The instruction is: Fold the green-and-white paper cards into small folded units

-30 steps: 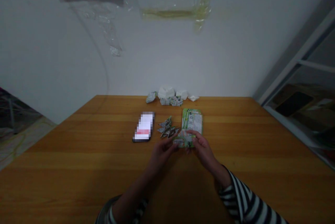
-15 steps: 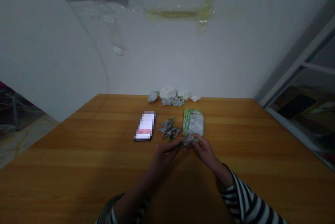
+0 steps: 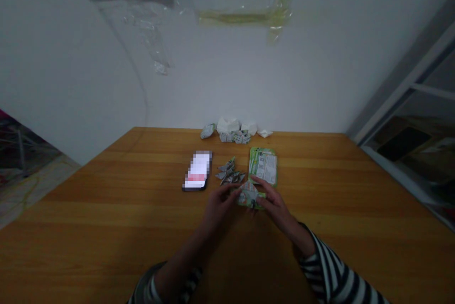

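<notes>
Between my two hands is a partly folded printed paper, grey and white with a green lower edge. My left hand pinches its left side between thumb and fingers. On the other side, my right hand grips the right edge, thumb below and fingers above. Just behind the paper lies a small cluster of folded paper pieces, pointed in shape. A stack of green-and-white printed sheets rests flat beyond my right fingers.
A phone with a lit, blurred screen lies left of the folded pieces. Crumpled white and printed papers sit along the wooden table's back edge against the wall. At the right stands a framed shelf.
The paper has turned and opened flatter, so its green lower edge now shows. My left fingers have shifted up its left side, and my right fingers have spread along the right side.
</notes>
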Tool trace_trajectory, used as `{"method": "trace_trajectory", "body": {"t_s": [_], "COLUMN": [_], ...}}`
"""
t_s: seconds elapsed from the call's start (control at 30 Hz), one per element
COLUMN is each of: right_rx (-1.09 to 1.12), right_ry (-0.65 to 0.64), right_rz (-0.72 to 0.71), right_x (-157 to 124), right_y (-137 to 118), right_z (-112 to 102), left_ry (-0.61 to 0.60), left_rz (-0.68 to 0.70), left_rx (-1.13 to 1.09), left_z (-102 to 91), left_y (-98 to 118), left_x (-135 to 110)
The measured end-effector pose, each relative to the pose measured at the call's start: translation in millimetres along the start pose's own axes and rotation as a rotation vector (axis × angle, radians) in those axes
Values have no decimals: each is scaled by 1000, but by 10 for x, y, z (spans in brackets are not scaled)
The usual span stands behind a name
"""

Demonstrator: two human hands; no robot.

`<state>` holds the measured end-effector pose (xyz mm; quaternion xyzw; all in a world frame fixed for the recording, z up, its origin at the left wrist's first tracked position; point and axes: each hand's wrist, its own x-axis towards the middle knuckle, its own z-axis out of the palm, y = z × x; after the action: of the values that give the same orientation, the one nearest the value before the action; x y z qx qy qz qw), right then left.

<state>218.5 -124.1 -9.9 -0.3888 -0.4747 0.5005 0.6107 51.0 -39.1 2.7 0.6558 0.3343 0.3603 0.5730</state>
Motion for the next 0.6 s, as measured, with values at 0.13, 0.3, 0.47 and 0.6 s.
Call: {"method": "trace_trajectory", "body": {"t_s": [0.13, 0.3, 0.47, 0.6], "right_rx": [-193, -404, -322, -246], "right_ry": [76, 180, 229, 239], "right_rz": [-66, -144, -124, -88], "right_x": [11, 45, 71, 80], "right_y": [79, 149, 138, 163], "right_z": [-36, -79, -60, -52], "left_ry": [-38, -18, -92, -37], "left_rz": [-23, -2, 13, 23], "left_rx": [-128, -28, 21, 58], "left_z": [21, -7, 0, 9], "left_y": [-13, 12, 25, -29], "left_x": [-17, -18, -30, -31]}}
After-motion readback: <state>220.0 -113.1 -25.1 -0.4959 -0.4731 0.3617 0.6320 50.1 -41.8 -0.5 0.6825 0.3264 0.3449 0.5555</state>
